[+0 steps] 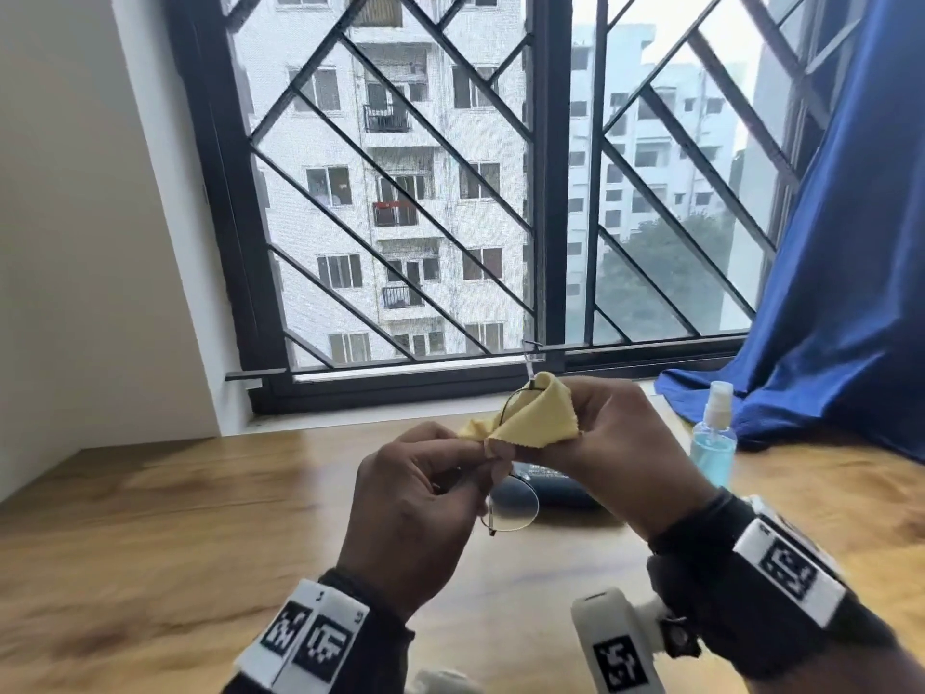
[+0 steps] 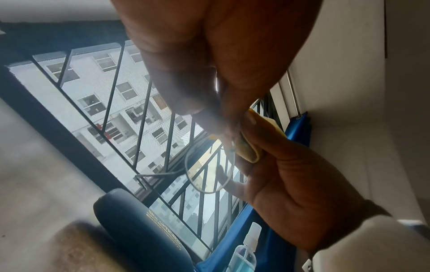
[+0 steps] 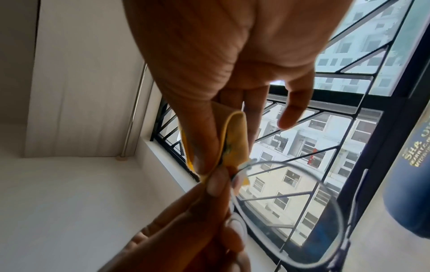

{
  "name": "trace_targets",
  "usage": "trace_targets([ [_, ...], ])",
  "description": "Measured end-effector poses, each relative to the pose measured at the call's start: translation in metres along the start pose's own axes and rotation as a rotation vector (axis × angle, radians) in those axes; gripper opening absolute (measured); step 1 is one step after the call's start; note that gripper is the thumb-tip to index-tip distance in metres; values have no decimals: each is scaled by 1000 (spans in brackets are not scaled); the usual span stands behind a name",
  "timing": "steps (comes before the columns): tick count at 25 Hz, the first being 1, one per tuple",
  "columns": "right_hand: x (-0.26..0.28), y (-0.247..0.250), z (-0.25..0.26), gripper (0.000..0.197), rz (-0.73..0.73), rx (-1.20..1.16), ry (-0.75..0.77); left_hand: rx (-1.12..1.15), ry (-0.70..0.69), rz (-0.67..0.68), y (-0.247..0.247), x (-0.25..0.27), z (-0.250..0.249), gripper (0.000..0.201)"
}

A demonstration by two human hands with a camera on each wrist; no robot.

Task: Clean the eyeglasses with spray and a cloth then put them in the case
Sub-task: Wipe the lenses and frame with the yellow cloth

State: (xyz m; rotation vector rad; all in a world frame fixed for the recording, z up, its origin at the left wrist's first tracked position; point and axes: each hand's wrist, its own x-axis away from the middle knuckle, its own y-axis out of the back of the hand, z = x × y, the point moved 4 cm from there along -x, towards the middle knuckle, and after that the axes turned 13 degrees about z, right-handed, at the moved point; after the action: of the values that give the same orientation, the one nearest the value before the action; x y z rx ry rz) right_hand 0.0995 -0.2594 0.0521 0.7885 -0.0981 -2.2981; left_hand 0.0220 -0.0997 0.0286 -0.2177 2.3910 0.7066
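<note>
Hands: two, left hand (image 1: 425, 503) and right hand (image 1: 615, 443), meeting at the grip.
Eyeglasses (image 1: 513, 508): one pair, one lens bare below the grip.
Cloth (image 1: 530, 418): one, yellow, folded within the grip.
Case (image 1: 555, 488): one, dark, beyond the grip.
Spray bottle (image 1: 713, 438): one, right of the grip.

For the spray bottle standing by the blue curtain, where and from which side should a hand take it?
Probably round the spray bottle's wide blue body, below the narrow white nozzle, from the near side: it stands upright, with the blue curtain close behind and to its right.
</note>
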Motion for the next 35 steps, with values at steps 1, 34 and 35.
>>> trace_targets([
  [1,0,4,1,24,-71,-19,-2,0,-4,8,0,-1,0,7],
  [34,4,1,7,31,-35,163,263,740,280,105,-3,-3,3,23],
  [35,4,1,6,26,-27,143,271,744,282,110,-3,-3,3,23],
])
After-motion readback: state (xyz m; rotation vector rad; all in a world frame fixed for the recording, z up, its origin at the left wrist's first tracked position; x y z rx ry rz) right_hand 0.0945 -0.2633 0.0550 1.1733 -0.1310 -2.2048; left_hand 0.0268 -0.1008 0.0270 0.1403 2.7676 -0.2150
